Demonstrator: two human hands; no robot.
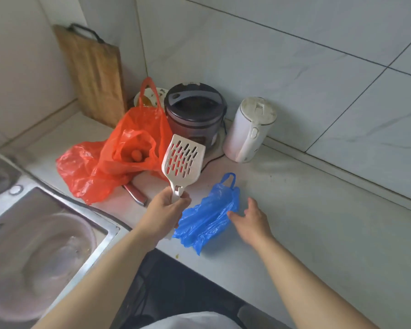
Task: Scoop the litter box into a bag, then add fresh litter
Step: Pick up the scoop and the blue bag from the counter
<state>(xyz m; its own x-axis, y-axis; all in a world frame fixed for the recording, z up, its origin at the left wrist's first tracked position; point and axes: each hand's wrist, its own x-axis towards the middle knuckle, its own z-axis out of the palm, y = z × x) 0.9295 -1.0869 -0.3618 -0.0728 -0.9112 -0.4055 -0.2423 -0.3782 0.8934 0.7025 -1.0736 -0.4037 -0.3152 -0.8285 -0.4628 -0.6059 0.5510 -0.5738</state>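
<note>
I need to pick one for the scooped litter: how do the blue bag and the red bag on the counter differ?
The blue bag lies flat and crumpled beside the right hand; the red bag stands open against the rice cooker. The blue bag looks empty, while the red bag holds something orange. The blue bag is smaller. Both are thin plastic with loop handles.

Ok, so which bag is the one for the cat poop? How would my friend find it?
Look at the pale countertop right of the sink. Near its front edge, below the white kettle, lies the blue bag, crumpled flat, with the right hand open beside it. The other bag, the red bag, stands puffed up with something inside.
</note>
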